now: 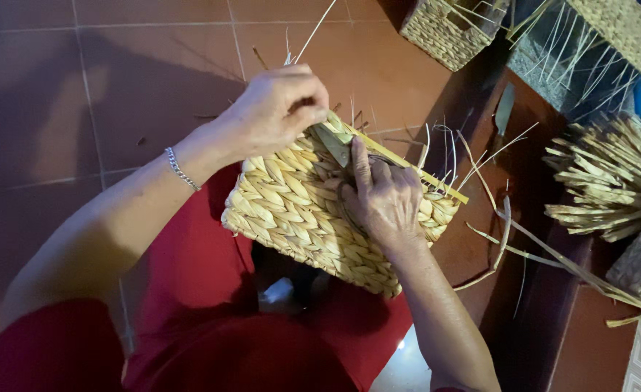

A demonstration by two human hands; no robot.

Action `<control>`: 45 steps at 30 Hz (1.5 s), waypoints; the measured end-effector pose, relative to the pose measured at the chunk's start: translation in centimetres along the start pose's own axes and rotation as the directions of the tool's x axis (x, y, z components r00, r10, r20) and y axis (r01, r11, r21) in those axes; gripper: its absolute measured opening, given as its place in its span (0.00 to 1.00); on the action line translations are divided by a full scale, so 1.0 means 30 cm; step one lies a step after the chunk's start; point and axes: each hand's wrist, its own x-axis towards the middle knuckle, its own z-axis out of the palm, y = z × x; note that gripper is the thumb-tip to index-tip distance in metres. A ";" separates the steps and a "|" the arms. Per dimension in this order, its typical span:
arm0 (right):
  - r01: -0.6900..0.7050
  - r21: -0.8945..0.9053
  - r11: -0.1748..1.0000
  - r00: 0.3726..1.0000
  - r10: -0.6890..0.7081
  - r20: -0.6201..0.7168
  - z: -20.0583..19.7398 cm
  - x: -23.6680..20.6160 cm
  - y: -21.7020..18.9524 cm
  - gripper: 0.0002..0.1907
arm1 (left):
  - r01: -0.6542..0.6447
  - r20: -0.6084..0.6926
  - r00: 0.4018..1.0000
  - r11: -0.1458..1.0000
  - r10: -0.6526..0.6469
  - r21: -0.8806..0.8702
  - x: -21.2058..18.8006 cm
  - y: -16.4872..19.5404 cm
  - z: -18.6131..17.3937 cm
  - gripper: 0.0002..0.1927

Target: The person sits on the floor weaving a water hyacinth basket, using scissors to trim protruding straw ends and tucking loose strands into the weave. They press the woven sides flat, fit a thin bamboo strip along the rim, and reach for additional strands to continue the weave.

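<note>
We see a rectangular woven basket of pale yellow plaited straw resting on the lap, over red clothing, tilted toward the reddish-brown tiled floor. Left hand, silver chain bracelet on the wrist, sits at the basket's upper rim, fingers curled tight and pinching a flat straw strand. Right hand lies flat on the basket face, fingers pressed together, pointing up at the rim; probably pinning the strand, view too dim to be sure. Loose bundle of dry straw lies well apart at right, two more woven baskets at the top edge.
</note>
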 end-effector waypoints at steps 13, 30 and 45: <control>-0.213 0.139 0.967 0.976 0.204 0.079 -0.145 0.000 0.039 0.35 | 0.166 -0.112 0.984 0.947 -0.140 0.274 0.006 -0.126 -0.081 0.10; -0.179 0.100 0.979 0.976 0.164 0.141 -0.136 0.082 0.044 0.34 | -0.044 -0.031 0.998 0.992 0.048 0.118 0.051 -0.117 -0.023 0.07; -0.338 0.124 0.933 0.904 0.285 0.318 -0.150 0.081 0.044 0.36 | -0.236 0.152 0.968 0.924 0.197 0.302 0.110 0.020 -0.022 0.03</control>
